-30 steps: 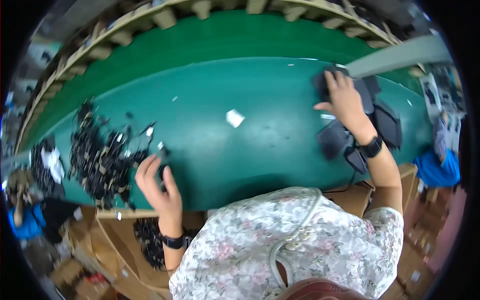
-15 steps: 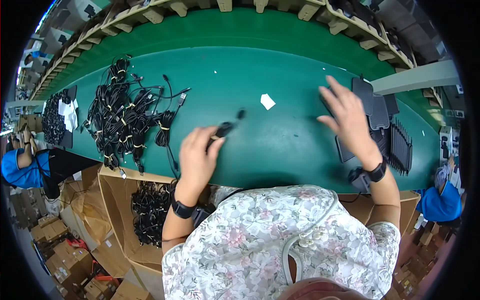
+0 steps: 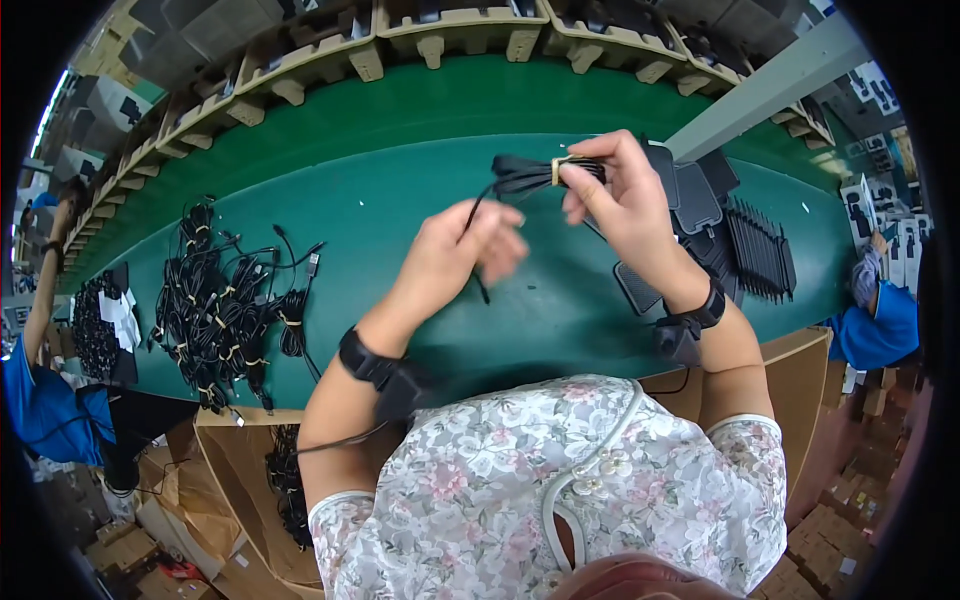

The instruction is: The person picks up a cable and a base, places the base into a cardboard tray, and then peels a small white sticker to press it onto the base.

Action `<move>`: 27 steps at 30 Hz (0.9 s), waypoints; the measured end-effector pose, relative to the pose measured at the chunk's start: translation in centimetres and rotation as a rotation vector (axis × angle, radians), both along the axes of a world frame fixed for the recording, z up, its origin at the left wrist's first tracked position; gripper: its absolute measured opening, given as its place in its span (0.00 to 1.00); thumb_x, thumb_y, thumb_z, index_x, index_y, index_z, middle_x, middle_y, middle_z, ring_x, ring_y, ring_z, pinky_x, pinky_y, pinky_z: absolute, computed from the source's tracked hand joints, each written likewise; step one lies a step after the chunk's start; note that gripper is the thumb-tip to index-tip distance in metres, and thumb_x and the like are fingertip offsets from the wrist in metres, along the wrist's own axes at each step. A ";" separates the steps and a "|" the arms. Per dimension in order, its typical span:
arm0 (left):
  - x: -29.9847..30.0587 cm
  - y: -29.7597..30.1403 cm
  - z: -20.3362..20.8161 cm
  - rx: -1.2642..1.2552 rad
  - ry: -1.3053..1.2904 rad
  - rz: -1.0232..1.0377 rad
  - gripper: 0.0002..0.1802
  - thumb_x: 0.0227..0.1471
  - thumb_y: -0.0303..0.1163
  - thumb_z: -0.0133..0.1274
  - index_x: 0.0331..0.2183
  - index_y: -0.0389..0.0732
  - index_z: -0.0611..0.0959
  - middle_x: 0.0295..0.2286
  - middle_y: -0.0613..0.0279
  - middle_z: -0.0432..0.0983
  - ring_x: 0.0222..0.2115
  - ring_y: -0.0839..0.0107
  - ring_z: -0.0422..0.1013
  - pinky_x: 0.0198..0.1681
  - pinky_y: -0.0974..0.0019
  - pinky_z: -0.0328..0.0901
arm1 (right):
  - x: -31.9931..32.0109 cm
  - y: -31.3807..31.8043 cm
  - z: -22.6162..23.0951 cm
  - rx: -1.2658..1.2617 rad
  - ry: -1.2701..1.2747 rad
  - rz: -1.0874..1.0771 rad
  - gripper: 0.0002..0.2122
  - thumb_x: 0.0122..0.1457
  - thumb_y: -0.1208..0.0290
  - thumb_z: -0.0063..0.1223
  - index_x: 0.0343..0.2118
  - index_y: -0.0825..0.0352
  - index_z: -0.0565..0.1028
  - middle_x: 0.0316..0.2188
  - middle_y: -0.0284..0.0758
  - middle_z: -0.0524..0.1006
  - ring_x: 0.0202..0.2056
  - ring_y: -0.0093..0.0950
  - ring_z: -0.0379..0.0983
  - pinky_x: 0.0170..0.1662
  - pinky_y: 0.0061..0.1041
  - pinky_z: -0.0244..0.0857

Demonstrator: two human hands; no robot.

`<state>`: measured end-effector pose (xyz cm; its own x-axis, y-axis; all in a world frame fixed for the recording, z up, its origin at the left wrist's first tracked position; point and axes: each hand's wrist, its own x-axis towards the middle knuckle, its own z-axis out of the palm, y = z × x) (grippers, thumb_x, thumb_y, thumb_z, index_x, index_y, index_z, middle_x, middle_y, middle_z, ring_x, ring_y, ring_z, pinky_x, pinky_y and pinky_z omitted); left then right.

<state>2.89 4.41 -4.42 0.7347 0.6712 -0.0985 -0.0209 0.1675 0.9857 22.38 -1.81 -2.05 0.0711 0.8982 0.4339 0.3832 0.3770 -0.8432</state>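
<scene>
My right hand (image 3: 632,205) is closed on a coiled black cable (image 3: 522,176), pinching it beside its tan tie and holding it up above the green table. From the coil a loose strand runs down to my left hand (image 3: 455,245), passes through its fingers, and its black end hangs below them. Those left fingers are bent and partly smeared by motion. A heap of similar tied black cables (image 3: 215,310) lies on the table to the left. Nearest my right forearm are flat black pads (image 3: 695,198), partly hidden by the arm.
A row of slim black parts (image 3: 757,250) sits at the right, near a slanting grey post (image 3: 770,92). Tan trays (image 3: 455,22) line the far edge. Below the table's near edge stands a cardboard box (image 3: 240,480) with black cables. People in blue work at both sides.
The cable coil has gone from my left hand to my right hand, higher and farther right. My left hand has moved right and up to the strand. The white scrap is no longer visible.
</scene>
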 end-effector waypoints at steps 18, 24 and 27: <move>2.2 0.3 -0.9 -0.144 0.280 -0.663 0.15 0.56 0.31 0.47 0.44 0.36 0.67 0.33 0.57 0.72 0.15 0.76 0.70 0.08 0.77 0.53 | 1.6 -2.4 -0.2 0.228 -1.075 0.310 0.21 0.48 0.60 0.53 0.44 0.64 0.70 0.33 0.36 0.69 0.37 0.37 0.67 0.44 0.34 0.60; 1.6 -0.9 -0.5 -0.227 -0.120 -0.201 0.21 0.55 0.29 0.48 0.48 0.36 0.61 0.40 0.49 0.68 0.27 0.67 0.74 0.20 0.73 0.67 | 2.0 -1.5 0.6 0.163 -1.082 0.253 0.17 0.50 0.63 0.53 0.44 0.62 0.72 0.27 0.35 0.70 0.32 0.34 0.69 0.38 0.30 0.65; 0.9 -1.0 -1.0 -0.162 -0.186 -0.025 0.23 0.55 0.29 0.48 0.50 0.36 0.58 0.40 0.48 0.68 0.31 0.65 0.74 0.25 0.71 0.69 | 4.9 1.8 2.9 0.377 -1.147 -0.096 0.12 0.51 0.67 0.52 0.40 0.62 0.74 0.23 0.33 0.71 0.27 0.31 0.70 0.30 0.28 0.67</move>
<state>3.81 3.42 -5.41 0.7667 0.6388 -0.0643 -0.1934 0.3254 0.9256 27.27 -0.02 0.88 -0.4673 0.7138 0.5217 0.8756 0.4551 0.1616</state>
